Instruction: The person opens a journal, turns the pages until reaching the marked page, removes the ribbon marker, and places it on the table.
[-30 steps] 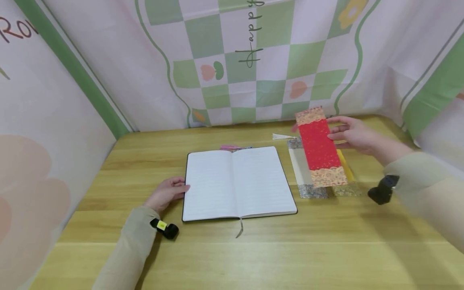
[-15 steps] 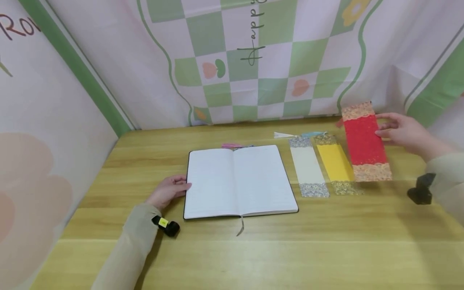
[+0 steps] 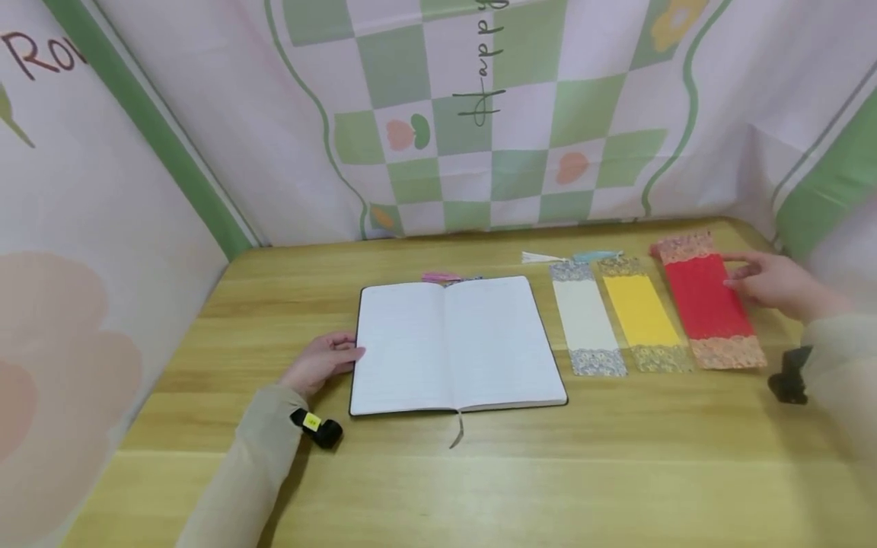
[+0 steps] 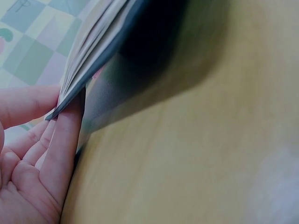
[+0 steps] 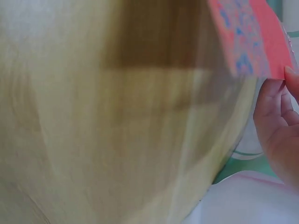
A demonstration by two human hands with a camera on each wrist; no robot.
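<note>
An open notebook with blank white pages lies mid-table. My left hand pinches its left edge, thumb on the pages and fingers under the cover, as the left wrist view shows. At the right, my right hand pinches the long right edge of a red bookmark with patterned lace-like ends. In the right wrist view the bookmark's near end hangs over its shadow on the wood. Left of it lie a yellow bookmark and a white bookmark, side by side.
A pink tassel sticks out behind the notebook's top edge. White and light blue tassels lie above the other bookmarks. A ribbon trails from the notebook. A printed curtain stands along the table's back edge.
My right hand has carried the red bookmark rightward from over the white and yellow ones, then lowered it toward the table beside them. The left hand has stayed at the notebook.
</note>
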